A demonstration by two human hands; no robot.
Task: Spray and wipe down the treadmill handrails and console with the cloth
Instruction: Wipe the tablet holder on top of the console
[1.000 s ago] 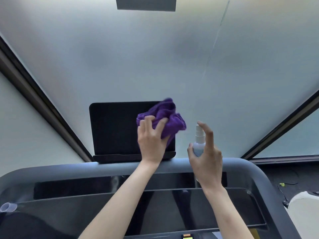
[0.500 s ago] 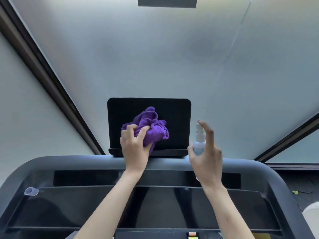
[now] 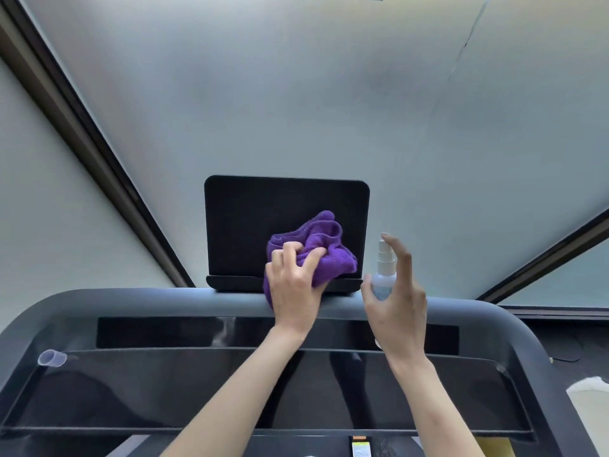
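The treadmill console (image 3: 164, 390) fills the bottom of the view: a glossy black panel with a rounded dark grey top rail (image 3: 131, 300) curving down at both sides. A small clear plastic cap (image 3: 52, 358) sits on the panel at about 8 o'clock. Standing on the rail at dead centre is a black tablet-style screen (image 3: 250, 222) on a little ledge. Behind it all is a big frosted window (image 3: 296, 94), with dark frame bars (image 3: 92, 140) slanting off at 10 and 3 o'clock.

The person's left hand (image 3: 293, 288) has a clenched grip on a bunched-up purple microfibre cloth (image 3: 321, 250), fingers dug into the folds, and presses it against the lower right part of the screen, right at the ledge. The wrist lies over the rail.

The right hand (image 3: 395, 301) is just beside it at 3 o'clock, grasping a small white spray bottle (image 3: 384, 275) upright, with the thumb and lower fingers wrapped round the body. The index finger is stretched up beside the nozzle, its tip curling over the top; whether it touches is hard to say.
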